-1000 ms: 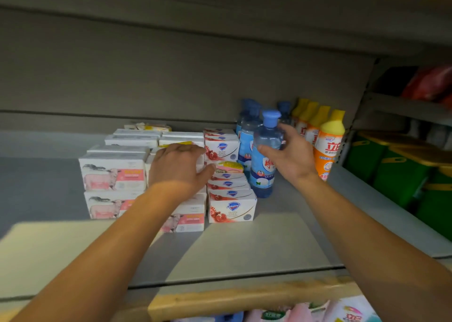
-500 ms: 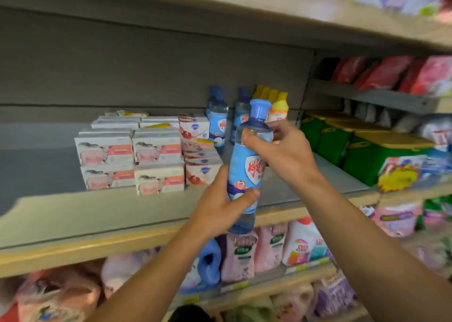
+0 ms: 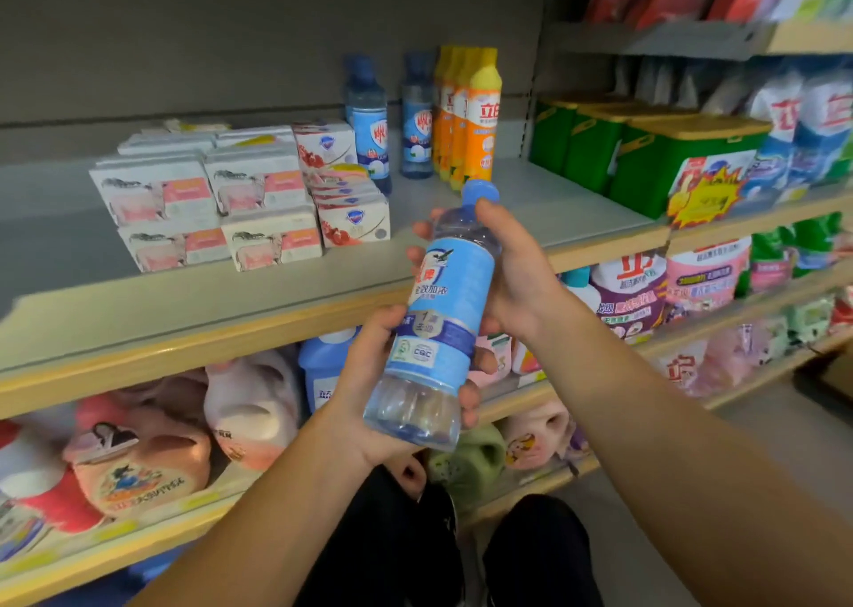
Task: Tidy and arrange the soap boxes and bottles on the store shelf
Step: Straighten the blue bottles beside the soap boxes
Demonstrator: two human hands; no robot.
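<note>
Grey flat shelf board (image 3: 531, 200) with a pale wood-coloured front edge; out in front of it, off the board, a clear blue plastic bottle with a glossy light-blue label (image 3: 438, 311) is held tilted, cap up. Left hand (image 3: 369, 389) wraps the ribbed base, right hand (image 3: 517, 274) curls round the neck and shoulder. On the board: rectangular white cardboard soap boxes (image 3: 203, 200) stacked left, two blue bottles (image 3: 392, 117) and smooth orange bottles with yellow caps (image 3: 475, 112) upright behind.

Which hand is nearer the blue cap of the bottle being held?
Right. The right hand grips the bottle at its shoulder, just below the cap; the left hand holds the base end.
</note>
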